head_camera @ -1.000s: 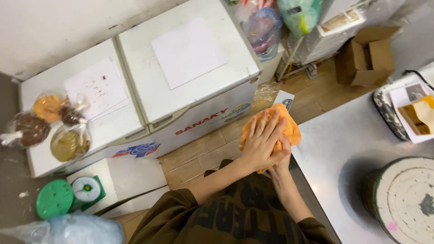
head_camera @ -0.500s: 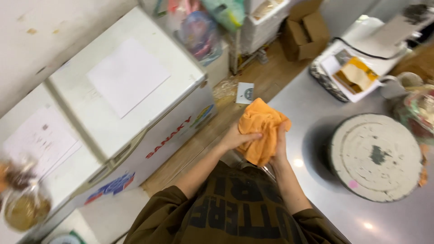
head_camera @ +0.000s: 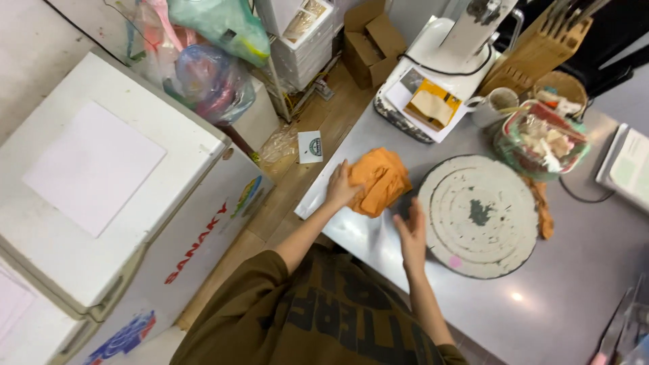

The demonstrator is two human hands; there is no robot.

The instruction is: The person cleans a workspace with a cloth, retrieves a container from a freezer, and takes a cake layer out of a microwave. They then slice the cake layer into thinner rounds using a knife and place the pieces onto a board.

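The left hand point(head_camera: 340, 189) presses flat on a crumpled orange cloth point(head_camera: 380, 181) near the edge of the grey metal surface point(head_camera: 574, 304). The right hand point(head_camera: 412, 233), fingers spread and empty, hovers beside a round white worn turntable point(head_camera: 478, 215). A hard push may slide the cloth off the near edge, or the right hand may knock the turntable.

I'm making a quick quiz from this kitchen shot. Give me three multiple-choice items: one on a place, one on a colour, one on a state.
1. Where does the cloth lie?
A on the metal counter
B on the floor
C on the white chest

2. What colour is the cloth?
A blue
B orange
C white

3. How is the right hand?
A gripping a knife
B inside a box
C open, holding nothing, beside the round board

Answers: 1 A, it lies bunched under the left hand; 2 B, plainly orange; 3 C, fingers spread, empty.
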